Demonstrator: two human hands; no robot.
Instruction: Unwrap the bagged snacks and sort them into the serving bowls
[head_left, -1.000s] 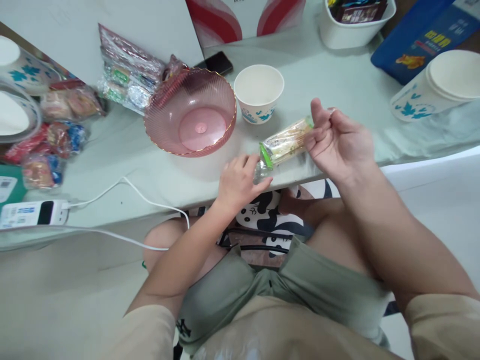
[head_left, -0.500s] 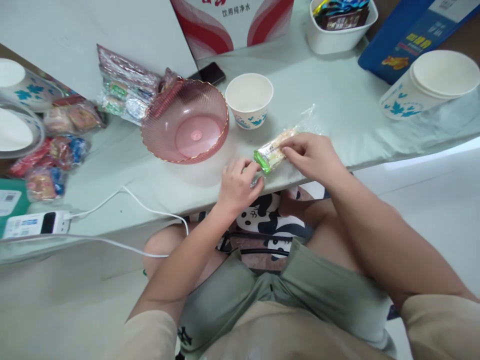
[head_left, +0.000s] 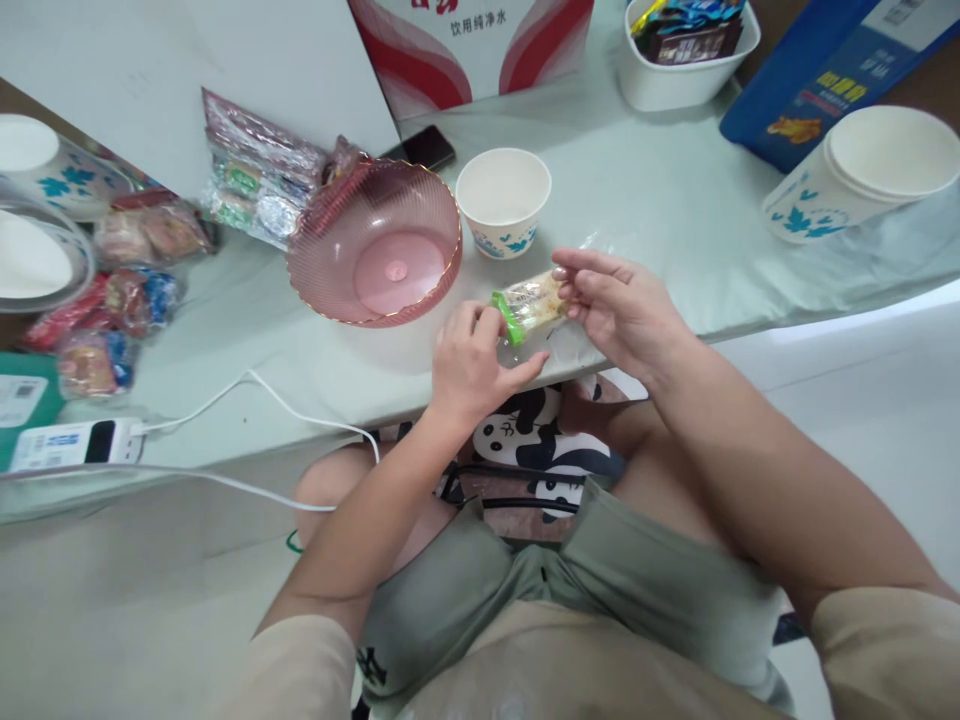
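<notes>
A clear snack packet (head_left: 531,303) with a bright green end lies near the table's front edge. Its wrapping lets a pale, cream-coloured snack show through. Curled over the green end are the fingers of my left hand (head_left: 469,365), while its thumb sticks out to the right, apart from the packet. At the opposite end, my right hand (head_left: 619,310) is turned partly palm up with its fingers loosely apart, fingertips against or very close to the packet. Those fingertips partly hide that end. Behind the packet stands a white paper cup (head_left: 502,190) with blue leaf prints.
A pink ribbed bowl (head_left: 375,245) stands left of the cup. Wrapped snacks (head_left: 154,235) and a white power strip (head_left: 75,445) with cables are at left. A black phone (head_left: 429,148), a white tub (head_left: 667,80) and stacked paper cups (head_left: 832,195) stand farther off.
The packet has shifted slightly left, towards my left hand. My right hand has gone from a pinch to a looser, more palm-up pose. My left thumb has stretched outward.
</notes>
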